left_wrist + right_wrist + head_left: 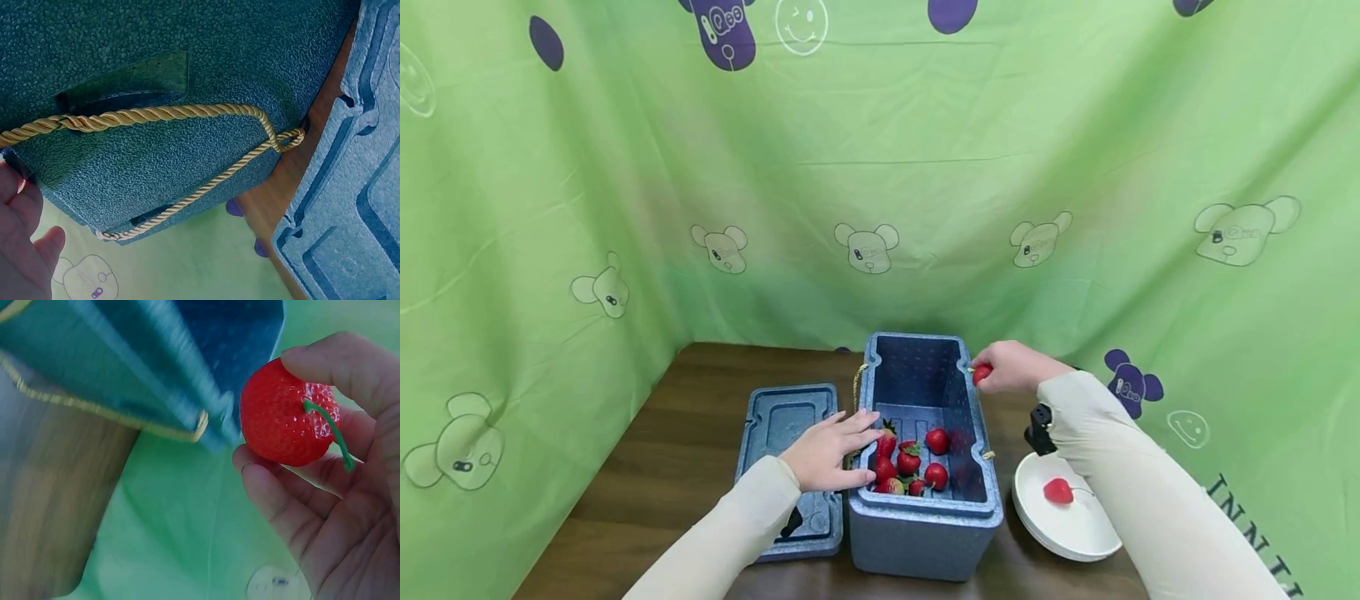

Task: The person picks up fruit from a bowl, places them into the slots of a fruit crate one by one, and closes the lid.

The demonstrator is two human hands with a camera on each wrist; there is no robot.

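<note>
My right hand (1011, 367) pinches a round red cherry-like fruit (281, 415) between thumb and fingers, just above the far right rim of a blue foam box (925, 537). The right wrist view shows its glossy, dimpled skin and thin curved green stem. Inside the box, at the near end, lie several strawberries (886, 442) with green leaf caps and smooth round red fruits (936, 476). My left hand (823, 454) rests on the box's left rim, its fingers outstretched. In the left wrist view, only part of that hand shows, beside the rim.
White stacked plates (1067, 533) stand right of the box, with one red fruit (1058, 491) on top. The blue foam lid (790, 412) lies left of the box. A gold rope (169, 114) runs along the box's side. Green cloth (865, 192) hangs behind the wooden table (647, 467).
</note>
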